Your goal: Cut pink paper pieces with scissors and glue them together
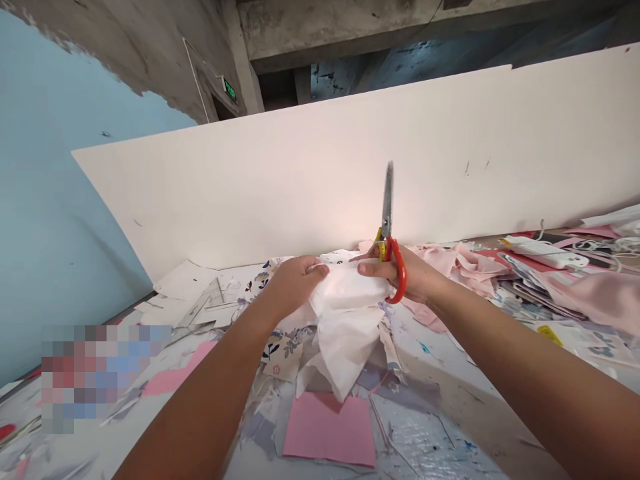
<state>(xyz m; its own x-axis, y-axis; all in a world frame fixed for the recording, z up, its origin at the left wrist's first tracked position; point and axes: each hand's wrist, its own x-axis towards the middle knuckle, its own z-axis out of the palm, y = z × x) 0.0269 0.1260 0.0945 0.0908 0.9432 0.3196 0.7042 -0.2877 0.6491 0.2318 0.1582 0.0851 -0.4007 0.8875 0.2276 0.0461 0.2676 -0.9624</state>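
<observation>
White cloth (347, 313): crumpled, gathered between both hands above the bench, lower part hanging in loose folds. Judged light, soft and limp; it is unlikely to keep a shape and may slip over itself. The bunched upper part looks the surest place to take hold, pinched firmly rather than supported from below.

Left hand (295, 283): fingers curled together, clamped on top of the cloth. Right hand (395, 273): fingers closed around the red and yellow handles of the scissors (387, 207), with the blades together and pointing up. Part of this hand also presses on the cloth.

Below the hands, floral cloth (283, 353) lies on the bench (440, 417). Pink paper (327, 430) lies nearer the person. Pink cloth (475, 263) is heaped to the right, a clear ruler (203, 307) lies to the left, and a white board (300, 180) stands behind.
</observation>
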